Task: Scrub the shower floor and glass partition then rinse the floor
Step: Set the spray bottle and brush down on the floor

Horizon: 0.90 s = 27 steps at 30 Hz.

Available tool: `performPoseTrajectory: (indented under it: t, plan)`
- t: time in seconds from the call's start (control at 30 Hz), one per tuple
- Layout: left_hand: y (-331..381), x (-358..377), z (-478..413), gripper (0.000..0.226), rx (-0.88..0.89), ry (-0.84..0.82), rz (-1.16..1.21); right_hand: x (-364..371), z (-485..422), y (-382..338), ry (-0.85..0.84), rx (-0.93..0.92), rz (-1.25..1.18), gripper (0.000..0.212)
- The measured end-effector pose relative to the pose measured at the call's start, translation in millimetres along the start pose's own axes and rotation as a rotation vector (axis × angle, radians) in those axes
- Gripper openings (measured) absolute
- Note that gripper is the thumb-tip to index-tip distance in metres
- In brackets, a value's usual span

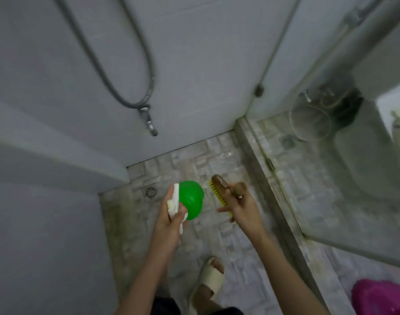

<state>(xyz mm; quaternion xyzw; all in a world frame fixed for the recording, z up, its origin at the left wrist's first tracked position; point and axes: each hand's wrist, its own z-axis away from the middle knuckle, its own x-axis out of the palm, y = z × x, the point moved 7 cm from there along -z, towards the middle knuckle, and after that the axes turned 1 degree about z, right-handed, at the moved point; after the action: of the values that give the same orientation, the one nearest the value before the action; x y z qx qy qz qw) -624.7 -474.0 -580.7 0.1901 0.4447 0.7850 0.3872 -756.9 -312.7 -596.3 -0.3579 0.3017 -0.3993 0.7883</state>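
The left grip (171, 212) was wrapped around the white trigger head (175, 197) of a green spray bottle (191, 200). The bottle was held above the shower floor (217, 153), just right of the floor drain (150, 192) in the view. Its plastic was opaque, so how much it held could not be told. Well right of the drain and toward the person, a magenta tub (381, 296) sat cut off by the frame edge, its inside hidden.

The right grip (240, 206) was clenched on a scrub brush (218, 189), farther right of the drain than the bottle. The two were near each other but apart. The brush's long axis ran from the person toward the back wall, its free end pointing away from them. Its yellow bristles faced the drain side and its brown back faced away from it.

The drain lay in the far left corner of the mosaic floor, close under the white walls. To its right, past a raised stone kerb (262, 183), stood the glass partition (319, 189), with blurred shapes showing through it. Open tile stretched from the drain back to a foot in a beige slide sandal (211, 280). On the wall above the drain a grey shower hose (117, 87) hung in a loop.
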Motion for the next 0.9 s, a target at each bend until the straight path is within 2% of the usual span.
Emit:
performPoseTrajectory:
  t: [0.07,0.17,0.23,0.4,0.5,0.6,0.73,0.9]
  plan:
    - [7.7,-17.4,24.8,0.051,-0.036,0.093,0.061,14.3,9.2,-7.4,-0.010,0.003,0.191,0.023]
    - [-4.1,-55.8,62.8,0.042,-0.116,0.251,0.122,42.3,28.1,-6.4,-0.039,-0.041,0.731,0.037]
    - [-19.8,-85.2,92.6,0.037,-0.139,0.353,0.149,69.4,43.0,0.2,-0.091,-0.100,0.924,0.041]
    - [-85.4,-140.1,173.2,0.028,-0.224,0.599,0.245,120.9,76.1,31.4,-0.256,-0.256,1.037,0.031]
    - [-122.3,-159.3,217.6,0.026,-0.231,0.701,0.344,141.2,92.2,54.4,-0.320,-0.189,0.895,0.037]
    - [-162.3,-169.9,271.6,0.024,-0.230,0.806,0.400,162.5,121.6,78.8,-0.385,-0.162,0.796,0.024]
    - [-235.1,-158.9,359.0,0.023,-0.280,0.973,0.561,192.7,195.1,125.5,-0.651,-0.216,0.721,0.002]
    - [-327.8,-149.4,416.1,0.022,-0.383,1.113,0.746,242.9,248.6,216.0,-0.905,-0.290,0.919,0.011]
